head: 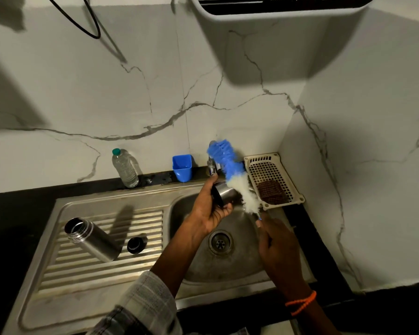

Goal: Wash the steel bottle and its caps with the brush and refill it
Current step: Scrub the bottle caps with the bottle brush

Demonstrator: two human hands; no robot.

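Steel bottle (92,240) stands uncapped on the ribbed drainboard (58,269) left of the basin, brushed metal, threaded neck, dark open mouth. Just right of it a small black inner cap (135,245) sits on the ribs, apart from the bottle. Behind, a clear plastic bottle (125,168) with green lid and a blue cup (182,167) stand by the wall. Over the sink basin (203,269) the left hand (209,209) grips the steel outer cap (224,195), fingers curled round it, black rim facing left. Brush (230,170), blue and white bristles, blurred, lies against the cap, seemingly touching its side. Right hand (275,245) holds the brush handle, fingers closed around it. Cream basket (273,177) with a brown scrubber (271,192) sits at far right.
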